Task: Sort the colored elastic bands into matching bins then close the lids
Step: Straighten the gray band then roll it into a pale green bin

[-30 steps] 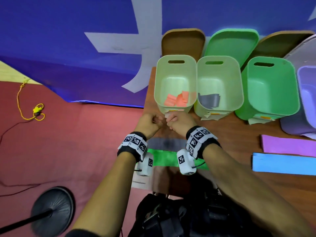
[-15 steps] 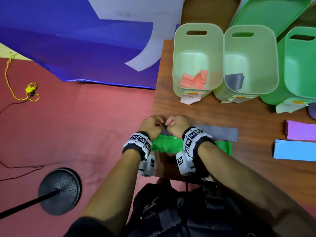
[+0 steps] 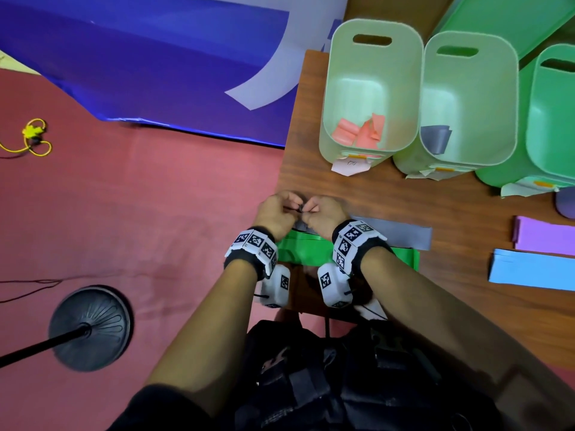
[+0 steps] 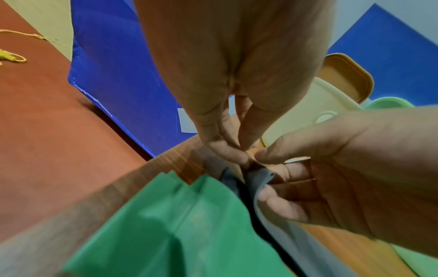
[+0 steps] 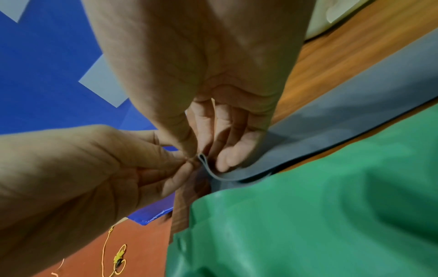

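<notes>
Grey band, lying flat on the counter near its front-left corner, has its left end lifted and pinched from both sides: the left hand and the right hand meet knuckle to knuckle over it, fingers curled, thumb and fingertips of each closed on the folded grey edge. The right wrist view shows that edge doubled into a narrow loop between the fingers; the left wrist view shows the same fold caught between the two thumbs. Just nearer the person, a green band lies alongside the grey one, partly under the right wrist, its near edge rumpled. To the right on the counter lie a blue band and, just beyond it, a purple band. Farther back stands a row of open bins: the left bin holds crumpled orange bands, the middle bin holds a folded grey piece, and a deeper green bin is cut off by the frame edge. Paper labels stick out from under the front of each. Lids lean behind the bins.
</notes>
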A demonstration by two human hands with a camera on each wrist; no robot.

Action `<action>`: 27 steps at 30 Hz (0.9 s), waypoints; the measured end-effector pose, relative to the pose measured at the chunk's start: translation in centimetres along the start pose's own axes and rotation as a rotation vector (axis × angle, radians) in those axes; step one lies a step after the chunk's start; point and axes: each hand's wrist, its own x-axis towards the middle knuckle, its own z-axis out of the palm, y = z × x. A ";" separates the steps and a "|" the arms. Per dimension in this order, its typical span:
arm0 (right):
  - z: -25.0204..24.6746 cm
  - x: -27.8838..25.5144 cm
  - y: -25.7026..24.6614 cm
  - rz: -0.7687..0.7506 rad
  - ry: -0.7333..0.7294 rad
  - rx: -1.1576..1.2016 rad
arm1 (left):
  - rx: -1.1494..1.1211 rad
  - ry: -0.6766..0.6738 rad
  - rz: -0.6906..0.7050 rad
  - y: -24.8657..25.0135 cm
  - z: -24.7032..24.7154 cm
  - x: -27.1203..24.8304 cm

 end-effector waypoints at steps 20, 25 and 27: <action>-14.0 -5.4 -0.2 -0.159 0.317 0.032 | -0.030 -0.025 0.314 12.7 3.5 -0.2; -18.9 -8.1 0.6 -0.195 0.401 0.113 | -0.019 -0.046 0.412 17.8 5.4 -1.5; -20.8 -8.8 1.0 -0.219 0.444 0.158 | -0.001 -0.034 0.444 19.7 6.2 -2.0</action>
